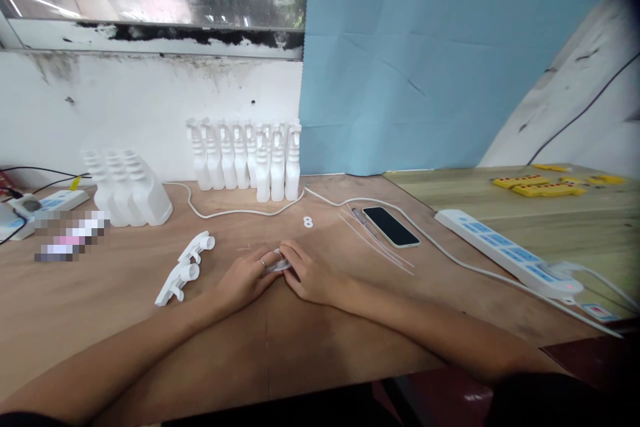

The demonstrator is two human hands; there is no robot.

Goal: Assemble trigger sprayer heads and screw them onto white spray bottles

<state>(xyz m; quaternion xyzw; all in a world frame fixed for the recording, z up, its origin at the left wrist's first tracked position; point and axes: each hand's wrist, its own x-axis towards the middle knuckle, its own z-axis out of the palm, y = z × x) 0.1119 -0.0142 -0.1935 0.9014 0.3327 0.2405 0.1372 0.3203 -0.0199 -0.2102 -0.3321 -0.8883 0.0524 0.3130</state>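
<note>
Working: fingers of both hands meet just below the middle of the frame, handling a small white piece low over the table; the step looks like close fingertip work on that piece.
Left hand: fingers, one with a ring, closed on the piece from its left side.
Right hand: fingers bent over the piece from the other side, clamped on it too; the exact thumb contact is hidden.
White piece: partly covered by the fingers, its full shape too hidden to tell; careful handling calls for a light pinch and steady alignment between the hands.
Trigger heads: two, lying left of the hands, near the left forearm.
White rings: two small ones, flat, above the hands.
Thin tubes: right of centre, beside the phone.
Bottles: a standing group at upper centre; more white containers stand at left.
</note>
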